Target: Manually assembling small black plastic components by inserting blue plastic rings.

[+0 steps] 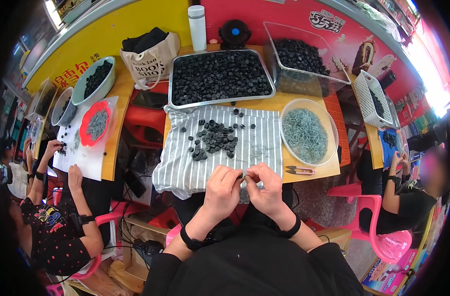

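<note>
My left hand and my right hand meet fingertip to fingertip over the near edge of a grey-and-white striped cloth. Pinched in the left fingers is a small black cap, mostly covered by them. The right thumb and forefinger press together right beside it; whatever they grip is too small to make out. A loose pile of black caps lies on the cloth beyond my hands. To its right, a round clear tub holds many thin grey-green pieces.
Behind the cloth stands a metal tray full of black caps, with a clear bin to its right. Thread snips lie near the tub. A white bottle, black fan and cloth bag stand behind. People work on both sides.
</note>
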Demonstrator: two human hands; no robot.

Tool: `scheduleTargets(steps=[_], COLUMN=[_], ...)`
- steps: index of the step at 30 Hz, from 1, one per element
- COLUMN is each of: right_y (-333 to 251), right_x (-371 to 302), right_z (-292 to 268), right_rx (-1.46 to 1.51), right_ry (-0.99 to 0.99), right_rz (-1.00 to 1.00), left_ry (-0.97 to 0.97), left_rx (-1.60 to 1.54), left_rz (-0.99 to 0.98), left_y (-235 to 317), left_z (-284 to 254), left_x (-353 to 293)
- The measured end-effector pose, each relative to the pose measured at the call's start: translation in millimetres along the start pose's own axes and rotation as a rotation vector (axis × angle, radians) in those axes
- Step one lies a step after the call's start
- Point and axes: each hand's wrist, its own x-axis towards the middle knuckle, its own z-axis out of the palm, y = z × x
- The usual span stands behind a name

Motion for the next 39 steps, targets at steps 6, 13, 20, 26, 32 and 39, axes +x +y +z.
scheduleTargets(steps=[6, 13, 20, 26, 32, 39], right_y=[4.5, 2.5, 3.1, 21.0, 22.8, 20.0], right_x=[-3.5, -9.1, -10.7, -20.7, -25.0, -26.2], right_z=[-0.1, -0.3, -1.2, -10.6, -2.8, 1.1], right_rx=[0.055, 0.014, 0.114, 0.817, 1.312, 1.355], right_ry=[0.014, 0.033, -0.002, -0.048, -0.071, 0.127], right_rz=[0.045, 0.052, 0.106, 0.495, 0.678, 0.768], left_ry=[-0.018, -0.007, 0.008, -0.026, -0.007, -0.038], left_rx=[-0.002, 0.006, -0.017, -0.637, -0.622, -0.331], left_rz=[0.043, 0.059, 0.03, -0.355, -0.319, -0.24], left_y=[0.0, 3.7, 1.4, -4.2, -9.8, -4.2], left_z=[-0.5, 2.2, 1.8, 2.3, 9.6, -4.5], left_x=[-0.9, -3.0, -5.1, -12.2, -18.3, -13.8])
